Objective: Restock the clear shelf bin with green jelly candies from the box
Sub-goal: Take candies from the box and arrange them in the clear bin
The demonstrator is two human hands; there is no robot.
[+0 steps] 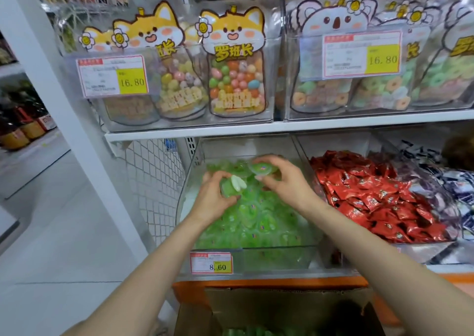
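Cardboard box (282, 307) sits open at the bottom centre of the frame, with a few green jelly candies (246, 332) just visible inside at the very bottom edge. Two bare forearms reach up from the lower corners toward the middle of the frame. Both hands are over the clear shelf bin (269, 258), which holds a heap of green jelly cups. Left hand (215, 197) curls its fingers around one green jelly cup (232, 188) that has a white piece showing. Right hand (282, 181), just beside it and slightly higher, pinches another round jelly cup (261, 168) between thumb and fingertips. A price label (211, 263) reading 8.60 is fixed to the bin's lower front. To the right, a neighbouring bin holds red wrapped sweets (372, 197). Across the upper frame, a white shelf (256, 128) carries cartoon-animal candy bags (236, 66).
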